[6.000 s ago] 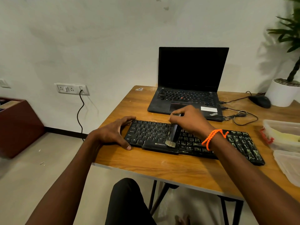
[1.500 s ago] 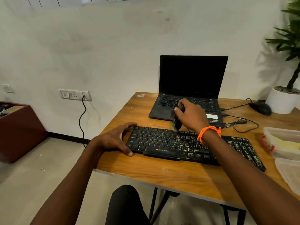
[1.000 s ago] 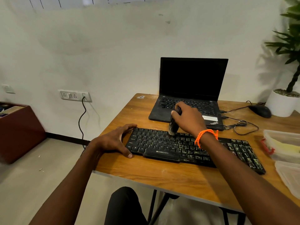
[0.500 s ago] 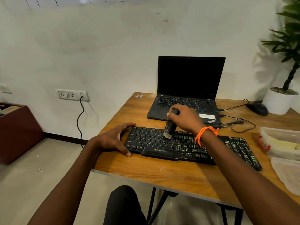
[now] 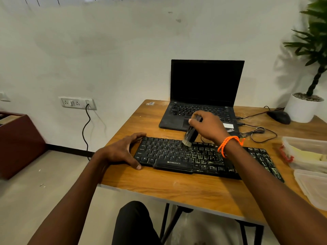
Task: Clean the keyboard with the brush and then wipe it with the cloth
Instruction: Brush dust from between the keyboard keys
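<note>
Keyboard (image 5: 203,157) lies black and long across the near part of the wooden table (image 5: 177,188), its right half streaked with pale dust between the keys, its left half looking darker and cleaner. The right hand (image 5: 207,128), with an orange braided band (image 5: 228,144) at the wrist, has its fingers (image 5: 194,119) curled tight round the dark handle of the brush (image 5: 190,135). The brush is tilted, handle toward the laptop (image 5: 201,103), and its pale bristles touch the top rows of keys near the middle of the keyboard.

The left hand (image 5: 122,152) rests at the keyboard's left end. Its fingers (image 5: 138,136) are spread wide: the forefinger reaches over the far left corner, the thumb presses the table just beside the near left corner, and the palm lies on the wood.

Behind the keyboard stands the open laptop, screen dark. At the right edge of the table sit clear plastic containers (image 5: 307,152); one holds something yellow, too blurred to tell whether it is the cloth. A black mouse (image 5: 279,117) lies beside a white plant pot (image 5: 302,108).
</note>
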